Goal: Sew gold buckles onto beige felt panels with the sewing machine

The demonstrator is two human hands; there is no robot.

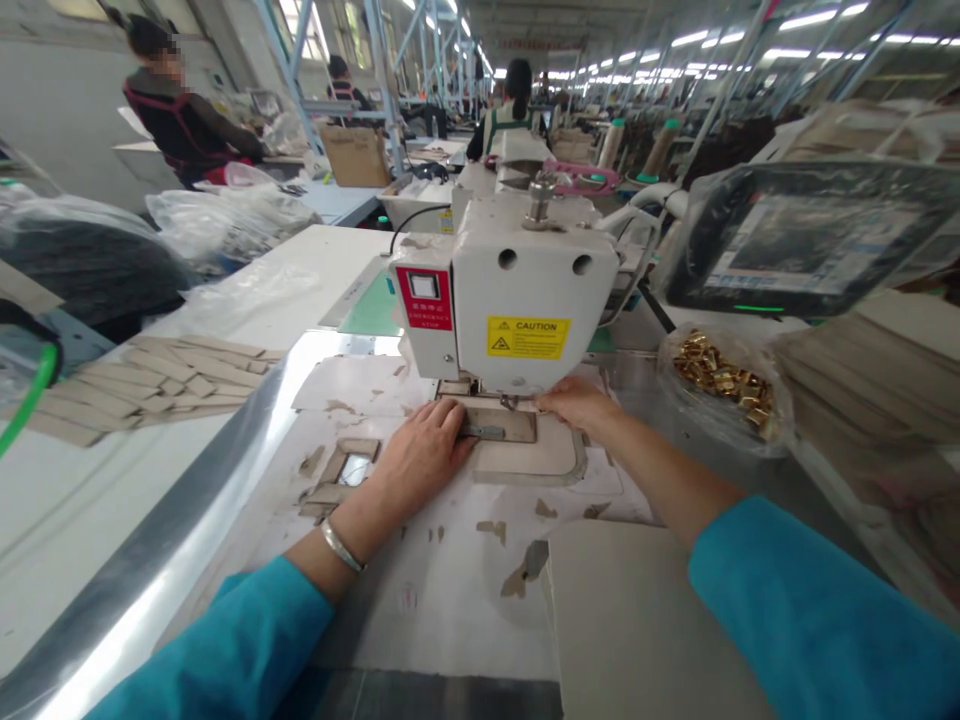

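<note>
A beige panel (525, 462) with rounded corners lies flat under the white sewing machine head (525, 270). On it sits a darker strip (517, 428) with a small grey metal piece (487, 432) at its middle. My left hand (426, 438) is closed at the left end of the strip and panel, thumb on the near side and fingers on the far side. Close to the needle area, my right hand (579, 404) pinches the panel's far right edge; its fingertips are partly hidden by the machine head.
A small beige frame (345, 475) lies left on the pale work sheet (450, 620). A large beige panel (637, 620) is at front right. Gold metal fittings (724, 375) fill a plastic bag beside the touchscreen (810, 240). Beige strips (142, 385) spread over the left table. Co-workers sit beyond.
</note>
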